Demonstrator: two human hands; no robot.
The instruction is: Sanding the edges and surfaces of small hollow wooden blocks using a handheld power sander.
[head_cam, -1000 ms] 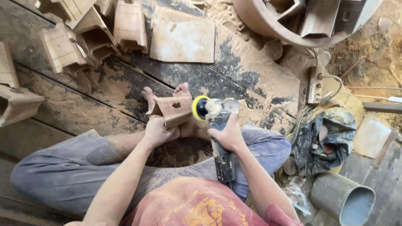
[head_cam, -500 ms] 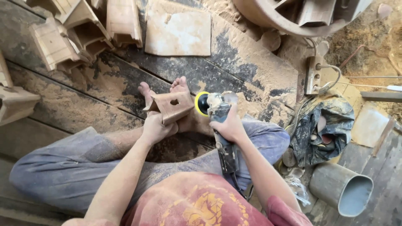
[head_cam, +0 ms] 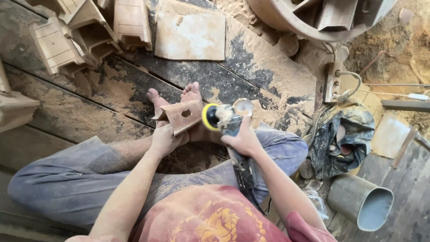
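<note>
The person is sitting on a dusty plank floor (head_cam: 251,76), legs bent and two bare feet (head_cam: 177,96) pointing away from the body. Sawdust is lying thick over the boards. Four or five similar carved wooden pieces (head_cam: 85,31) are piling up at the top left, and a flat square board (head_cam: 190,31) is lying just beside them. A large round wooden form (head_cam: 313,18) is sitting at the top right with more wooden parts inside. A power strip (head_cam: 333,80) with a cable is lying near it, a crumpled dark plastic bag (head_cam: 345,139) is lying by the right knee, and one grey pipe section (head_cam: 360,204) is resting nearer the body.

The left hand (head_cam: 165,140) is reaching forward with the forearm stretched out, its fingers clamping the lower edge of one small wooden block (head_cam: 181,115) with a hole in its face, held just above the feet. The right hand (head_cam: 244,141) is bending at the wrist, its fingers wrapping tight around the body of a handheld sander (head_cam: 224,118), whose yellow-rimmed disc is pressing against the block's right end. Nothing is standing between the two.
</note>
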